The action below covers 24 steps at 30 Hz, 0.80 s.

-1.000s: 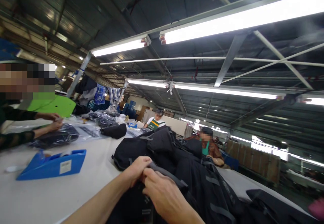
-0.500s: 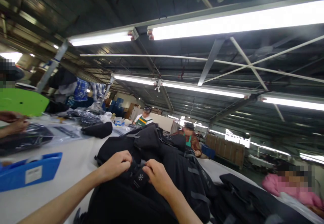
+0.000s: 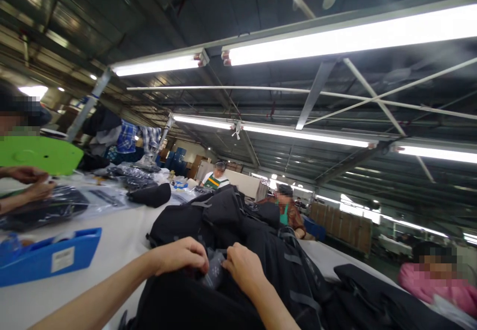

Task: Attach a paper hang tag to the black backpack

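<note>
A dark tag (image 3: 213, 271) with a white snowflake-like mark lies between my two hands, over a black fabric bag (image 3: 179, 297). My right hand (image 3: 244, 266) pinches the tag's right edge between thumb and fingers. On the other side, my left hand (image 3: 188, 255) is closed with its fingertips at the tag's upper left; what it grips there is hidden. More black bags (image 3: 257, 235) with grey strips are heaped right behind and beside my hands.
On the white table, a blue tape dispenser (image 3: 80, 250) stands at left. Behind it lie plastic-wrapped dark items (image 3: 70, 198) near a co-worker's hands (image 3: 32, 188). Another black bag (image 3: 367, 288) lies at right. Other people work across the table and at far right.
The tag has tilted, and its face now looks lighter. My left hand has shifted right, closer to it. The whole view has moved slightly.
</note>
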Each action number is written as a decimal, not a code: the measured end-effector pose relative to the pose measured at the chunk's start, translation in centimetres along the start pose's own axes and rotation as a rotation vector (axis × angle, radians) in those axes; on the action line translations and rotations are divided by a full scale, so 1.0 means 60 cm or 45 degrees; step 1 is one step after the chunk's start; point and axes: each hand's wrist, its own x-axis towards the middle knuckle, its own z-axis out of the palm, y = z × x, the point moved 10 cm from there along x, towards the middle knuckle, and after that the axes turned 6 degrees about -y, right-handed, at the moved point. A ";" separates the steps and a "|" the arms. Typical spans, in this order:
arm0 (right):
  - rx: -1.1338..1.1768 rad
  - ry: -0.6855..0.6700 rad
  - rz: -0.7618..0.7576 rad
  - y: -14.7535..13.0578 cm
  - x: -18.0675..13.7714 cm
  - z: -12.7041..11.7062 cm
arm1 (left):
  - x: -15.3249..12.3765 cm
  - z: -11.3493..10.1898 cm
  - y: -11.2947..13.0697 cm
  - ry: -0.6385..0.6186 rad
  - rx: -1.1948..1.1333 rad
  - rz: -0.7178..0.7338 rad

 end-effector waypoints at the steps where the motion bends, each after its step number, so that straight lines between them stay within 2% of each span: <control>1: -0.029 0.004 0.010 0.001 0.002 0.003 | 0.003 -0.011 -0.004 0.040 0.030 -0.018; 4: -0.065 -0.006 0.027 0.006 0.008 0.017 | 0.012 -0.041 -0.017 0.159 0.126 -0.057; 7: -0.087 -0.055 0.050 0.010 0.003 0.040 | 0.012 -0.046 -0.045 0.174 0.219 -0.156; 11: -0.125 -0.185 0.058 0.002 -0.030 0.079 | -0.023 -0.015 -0.072 0.152 0.313 -0.297; 14: -0.155 -0.247 0.072 -0.010 -0.067 0.094 | -0.069 0.019 -0.050 0.131 0.414 -0.289; 17: -0.206 -0.245 0.058 -0.026 -0.091 0.088 | -0.094 0.046 -0.015 0.027 0.603 -0.234; 19: -0.249 -0.250 0.033 -0.036 -0.092 0.078 | -0.086 0.047 -0.009 -0.058 0.682 -0.251; 21: -0.271 -0.252 0.025 -0.042 -0.080 0.064 | -0.060 0.033 -0.024 -0.111 0.679 -0.335; 24: -0.279 -0.216 0.026 -0.043 -0.042 0.044 | -0.007 -0.004 -0.055 -0.060 0.680 -0.401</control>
